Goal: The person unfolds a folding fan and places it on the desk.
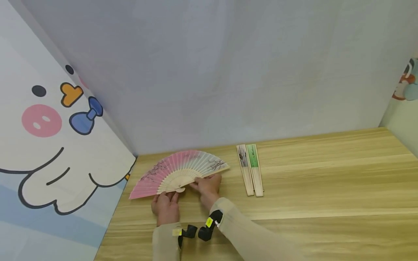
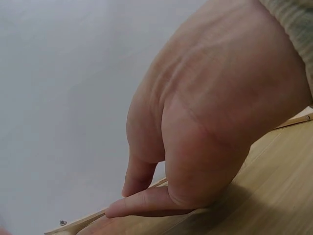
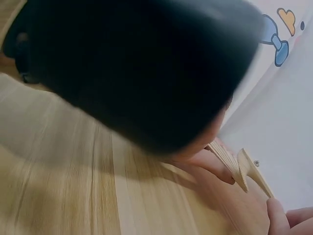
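A folding fan (image 1: 183, 168) is spread wide, its leaf shading from pink to pale blue with dark blossom branches. Its pale ribs meet at a pivot near the bottom. My left hand (image 1: 166, 208) holds the outer rib on the pink side; most of that hand is hidden behind a black wrist camera in the right wrist view. With thumb and finger, my right hand (image 1: 208, 186) pinches the pale-blue side's outer rib, to the right of the pivot. That pinch shows close up in the left wrist view, the rib (image 2: 90, 218) running under the fingertips.
Two folded fans, one with a grey leaf (image 1: 243, 157) and one with a green leaf (image 1: 253, 157), lie side by side on the wooden table (image 1: 326, 181) to the right. A grey cloth wall (image 1: 228, 72) rises behind; a cartoon-printed panel (image 1: 114, 159) stands at left.
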Available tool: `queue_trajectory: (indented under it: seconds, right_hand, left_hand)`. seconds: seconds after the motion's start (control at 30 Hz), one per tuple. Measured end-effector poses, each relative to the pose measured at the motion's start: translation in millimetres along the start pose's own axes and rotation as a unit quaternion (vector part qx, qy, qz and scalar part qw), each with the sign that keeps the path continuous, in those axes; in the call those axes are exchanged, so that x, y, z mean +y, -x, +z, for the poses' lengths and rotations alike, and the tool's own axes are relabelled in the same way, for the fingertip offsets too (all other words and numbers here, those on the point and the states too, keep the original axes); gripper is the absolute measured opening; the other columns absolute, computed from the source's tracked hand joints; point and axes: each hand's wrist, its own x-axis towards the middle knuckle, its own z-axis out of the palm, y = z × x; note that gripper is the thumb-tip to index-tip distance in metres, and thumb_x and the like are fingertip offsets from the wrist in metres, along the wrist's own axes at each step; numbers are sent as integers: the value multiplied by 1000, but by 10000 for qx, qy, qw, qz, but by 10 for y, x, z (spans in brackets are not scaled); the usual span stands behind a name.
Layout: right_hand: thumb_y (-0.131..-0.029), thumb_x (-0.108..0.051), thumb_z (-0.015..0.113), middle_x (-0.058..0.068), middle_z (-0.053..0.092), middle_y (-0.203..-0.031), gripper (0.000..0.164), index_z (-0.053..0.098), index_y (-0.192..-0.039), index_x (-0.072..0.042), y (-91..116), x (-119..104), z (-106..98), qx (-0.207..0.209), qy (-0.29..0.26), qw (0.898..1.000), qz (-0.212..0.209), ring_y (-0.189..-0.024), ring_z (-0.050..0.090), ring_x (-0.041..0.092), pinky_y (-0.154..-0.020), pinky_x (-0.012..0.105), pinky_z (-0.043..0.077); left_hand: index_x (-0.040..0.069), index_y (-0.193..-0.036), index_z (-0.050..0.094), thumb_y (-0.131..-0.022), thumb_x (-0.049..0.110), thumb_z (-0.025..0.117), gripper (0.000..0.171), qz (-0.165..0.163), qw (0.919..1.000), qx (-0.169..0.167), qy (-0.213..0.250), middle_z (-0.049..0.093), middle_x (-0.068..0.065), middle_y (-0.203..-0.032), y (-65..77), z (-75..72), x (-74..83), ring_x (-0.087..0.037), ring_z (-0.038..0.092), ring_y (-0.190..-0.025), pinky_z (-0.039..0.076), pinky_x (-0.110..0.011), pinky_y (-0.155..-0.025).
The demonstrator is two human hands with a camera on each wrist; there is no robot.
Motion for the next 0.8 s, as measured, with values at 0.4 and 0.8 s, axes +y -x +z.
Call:
queue_trajectory:
  seconds: [0.4, 0.8]
  right_hand:
    - [-87, 27, 60, 33, 59, -119, 49, 37, -128, 13, 47, -37, -1, -82, 277, 9996, -14, -94, 73, 38, -71, 34, 67]
    - [-83, 28, 55, 29, 54, -117, 56, 33, -131, 9, 54, -57, -8, -45, 497, 9987, 120, -79, 70, 29, -70, 36, 67]
  left_hand:
    - [10, -123, 30, -103, -12, 41, 31, -97, 9998, -3, 184, 46, -13, -126, 20, 17, 2, -17, 56, -93, 61, -33, -68]
    - [-5, -164, 22, -111, 6, 22, 54, -324, 9982, -370, -345, 24, -23, -170, 24, 55, 22, -27, 35, -149, 45, -43, -115]
